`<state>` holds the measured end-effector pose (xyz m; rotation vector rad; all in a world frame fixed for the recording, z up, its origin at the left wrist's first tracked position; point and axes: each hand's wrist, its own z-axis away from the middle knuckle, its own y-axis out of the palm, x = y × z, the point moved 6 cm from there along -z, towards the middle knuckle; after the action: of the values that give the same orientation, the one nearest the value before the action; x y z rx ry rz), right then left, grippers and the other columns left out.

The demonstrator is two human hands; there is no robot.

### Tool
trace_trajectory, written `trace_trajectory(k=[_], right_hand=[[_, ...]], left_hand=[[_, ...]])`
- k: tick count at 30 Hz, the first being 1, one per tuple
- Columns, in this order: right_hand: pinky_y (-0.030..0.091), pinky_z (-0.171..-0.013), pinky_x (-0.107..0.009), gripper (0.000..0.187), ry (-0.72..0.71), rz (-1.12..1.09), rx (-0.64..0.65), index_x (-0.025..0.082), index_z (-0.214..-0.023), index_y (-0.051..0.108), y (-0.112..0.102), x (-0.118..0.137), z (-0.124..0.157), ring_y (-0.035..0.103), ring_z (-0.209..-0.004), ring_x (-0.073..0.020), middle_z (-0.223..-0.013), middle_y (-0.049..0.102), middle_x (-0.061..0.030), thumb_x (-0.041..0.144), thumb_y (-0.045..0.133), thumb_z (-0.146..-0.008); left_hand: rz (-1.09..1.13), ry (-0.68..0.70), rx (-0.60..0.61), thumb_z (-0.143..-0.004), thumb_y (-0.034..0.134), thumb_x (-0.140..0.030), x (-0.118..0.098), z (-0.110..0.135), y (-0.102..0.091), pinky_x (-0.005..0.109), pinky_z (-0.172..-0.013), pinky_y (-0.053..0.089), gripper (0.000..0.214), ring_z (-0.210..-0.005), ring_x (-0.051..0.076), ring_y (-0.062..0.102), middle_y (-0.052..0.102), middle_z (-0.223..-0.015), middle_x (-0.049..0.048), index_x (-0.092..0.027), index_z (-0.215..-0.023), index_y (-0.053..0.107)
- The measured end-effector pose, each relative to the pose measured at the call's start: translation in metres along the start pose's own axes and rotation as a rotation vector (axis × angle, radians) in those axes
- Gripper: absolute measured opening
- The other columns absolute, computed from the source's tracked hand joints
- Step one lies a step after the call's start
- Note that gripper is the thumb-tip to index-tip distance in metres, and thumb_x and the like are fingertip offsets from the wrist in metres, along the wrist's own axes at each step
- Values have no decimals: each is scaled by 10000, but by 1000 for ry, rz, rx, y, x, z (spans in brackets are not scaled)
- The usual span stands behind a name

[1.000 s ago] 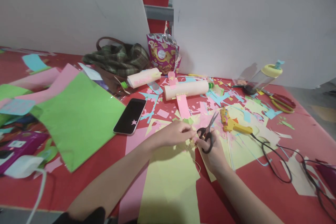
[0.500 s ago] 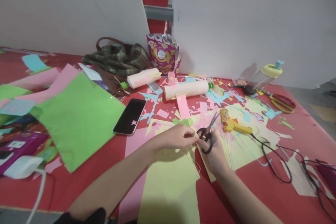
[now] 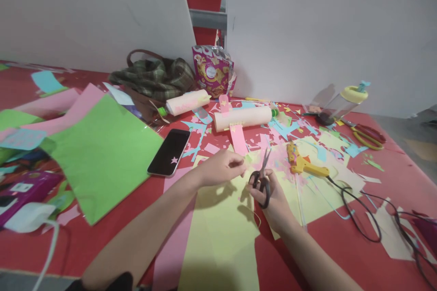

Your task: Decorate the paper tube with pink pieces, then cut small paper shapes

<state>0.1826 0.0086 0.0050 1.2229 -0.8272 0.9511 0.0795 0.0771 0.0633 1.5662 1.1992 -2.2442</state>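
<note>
My right hand [image 3: 273,200] grips black scissors [image 3: 260,177] by the handles, blades pointing up and away. My left hand [image 3: 220,167] is raised just left of the blades, its fingers pinched on a small pale paper piece [image 3: 246,159]. Both hands hover over a yellow paper sheet [image 3: 221,227] that lies on a pink sheet [image 3: 174,236] on the red table [image 3: 341,245].
A black phone [image 3: 169,151] lies left of my hands, a big green sheet [image 3: 102,154] beyond it. A yellow glue gun [image 3: 302,163] with a black cable, paper tubes [image 3: 242,117], a snack bag [image 3: 212,70], a plaid bag [image 3: 153,77], a bottle [image 3: 341,102] and red-yellow scissors [image 3: 367,135] surround scattered scraps.
Both hands lifted off the yellow sheet. The left hand rose with the small piece, and the scissors swung more upright and a little to the left.
</note>
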Motion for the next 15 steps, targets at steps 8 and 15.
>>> trace_trajectory(k=[8, 15], right_hand=[[360, -684, -295, 478, 62, 73, 328, 259, -853, 388, 19, -2, 9, 455, -771, -175, -860, 445, -21, 507, 655, -543], [332, -766, -324, 475, 44, 53, 376, 257, -880, 395, 19, -3, 11, 455, -794, -194, -891, 457, -41, 561, 592, -574]], left_hand=[[37, -12, -67, -757, 379, -285, -3, 5, -18, 178, -494, 260, 270, -519, 63, 337, 382, -533, -41, -134, -534, 403], [-44, 21, -65, -751, 380, -281, -5, 4, -14, 185, -476, 229, 289, -497, 61, 294, 337, -514, -45, -143, -501, 339]])
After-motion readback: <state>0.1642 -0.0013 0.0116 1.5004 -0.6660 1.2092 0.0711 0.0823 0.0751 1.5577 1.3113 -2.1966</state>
